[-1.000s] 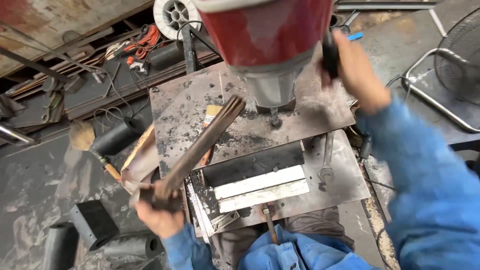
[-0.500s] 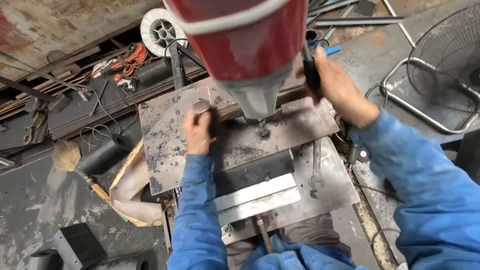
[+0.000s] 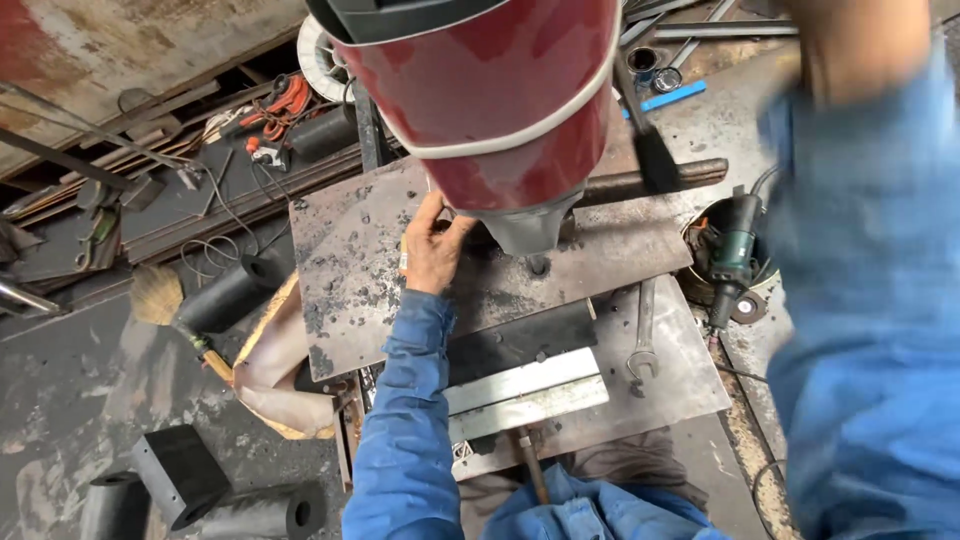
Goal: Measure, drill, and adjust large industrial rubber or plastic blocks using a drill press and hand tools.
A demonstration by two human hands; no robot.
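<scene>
Rusty steel plate (image 3: 480, 270) lies on the drill press table under the red drill head (image 3: 480, 100); our left hand (image 3: 432, 250) rests on it, fingers curled loosely against the work beneath the head. Our right hand (image 3: 850, 50) is raised and blurred, so we cannot tell its fingers. A spanner (image 3: 642, 335) lies just beside, an angle grinder (image 3: 733, 260) farther right.

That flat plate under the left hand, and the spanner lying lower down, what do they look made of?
The plate looks like bare steel: dull grey-brown with rusty patches and dark specks, no paint. The left hand rests on it. The spanner seems to be plain grey metal, probably steel, with a matt, worn surface and no shine.
</scene>
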